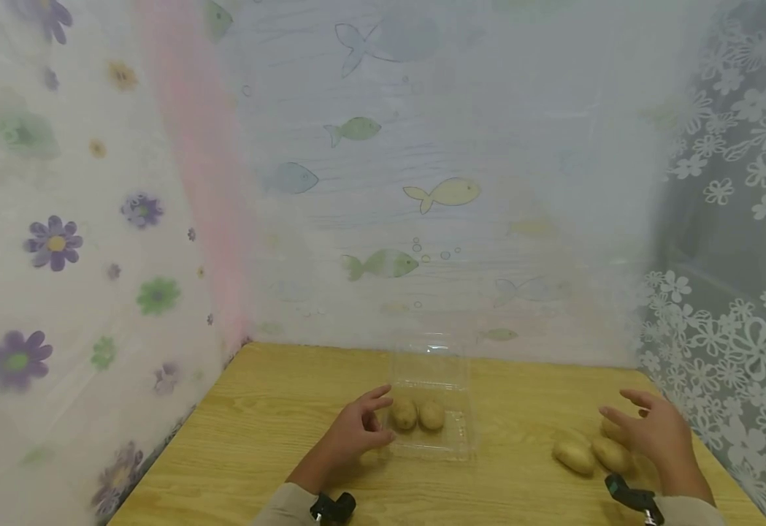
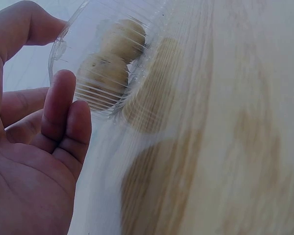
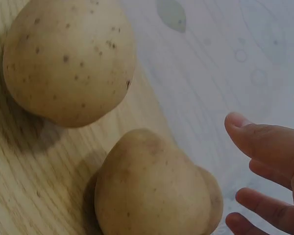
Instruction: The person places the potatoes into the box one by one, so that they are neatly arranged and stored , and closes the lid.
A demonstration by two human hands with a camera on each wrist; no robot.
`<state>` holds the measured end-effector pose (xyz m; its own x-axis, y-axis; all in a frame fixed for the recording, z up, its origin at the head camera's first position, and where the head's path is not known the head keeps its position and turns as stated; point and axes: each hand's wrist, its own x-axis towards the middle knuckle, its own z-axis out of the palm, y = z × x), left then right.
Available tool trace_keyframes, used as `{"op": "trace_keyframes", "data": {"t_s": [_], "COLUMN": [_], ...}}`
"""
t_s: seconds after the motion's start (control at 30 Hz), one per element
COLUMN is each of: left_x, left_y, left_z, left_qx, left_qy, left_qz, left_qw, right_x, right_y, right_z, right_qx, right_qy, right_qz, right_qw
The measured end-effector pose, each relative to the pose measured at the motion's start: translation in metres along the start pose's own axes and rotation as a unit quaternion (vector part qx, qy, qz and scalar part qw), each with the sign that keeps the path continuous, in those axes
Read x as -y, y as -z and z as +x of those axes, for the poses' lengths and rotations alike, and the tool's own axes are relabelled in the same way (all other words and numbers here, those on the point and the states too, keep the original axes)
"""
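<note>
In the head view a clear plastic clamshell container (image 1: 456, 442), lid raised at the back, holds two potatoes (image 1: 431, 415). My left hand (image 1: 356, 431) is at its left side, thumb and forefinger apart. In the left wrist view those fingertips are right at the container's rim (image 2: 53, 63), some fingers loosely bent. To the right, my right hand (image 1: 661, 435) hovers by three potatoes (image 1: 573, 457) on the table, nothing in its grasp. In the right wrist view its thumb and fingers (image 3: 262, 139) are spread beside a potato (image 3: 152, 186), which partly hides another.
The wood-grain table (image 1: 251, 438) stands against a translucent curtain with fish prints (image 1: 389, 263) at the back. Flower-patterned sheets hang at left (image 1: 54, 243) and right (image 1: 757, 354). Small black devices (image 1: 333, 507) are strapped at both wrists.
</note>
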<state>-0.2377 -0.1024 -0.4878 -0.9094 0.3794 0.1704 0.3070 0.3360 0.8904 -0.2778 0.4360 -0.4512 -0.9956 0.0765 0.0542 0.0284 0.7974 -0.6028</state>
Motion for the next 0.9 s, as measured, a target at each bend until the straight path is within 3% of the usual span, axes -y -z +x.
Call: {"op": "trace_keyframes", "data": {"t_s": [0.37, 0.9], "left_x": [-0.002, 0.013], "left_y": [-0.002, 0.012], "left_z": [0.000, 0.017], "left_qx": [-0.001, 0.010], "left_qy": [0.003, -0.002], "left_qz": [-0.003, 0.002], "left_qw": [1.0000, 0.9999], "right_x": [-0.011, -0.012], "right_y": [0.002, -0.011], "right_z": [-0.002, 0.000], "right_qx": [0.068, 0.077], "right_qy": [-0.056, -0.092], "right_qz": [0.037, 0.063], "right_qw": [0.995, 0.991]}}
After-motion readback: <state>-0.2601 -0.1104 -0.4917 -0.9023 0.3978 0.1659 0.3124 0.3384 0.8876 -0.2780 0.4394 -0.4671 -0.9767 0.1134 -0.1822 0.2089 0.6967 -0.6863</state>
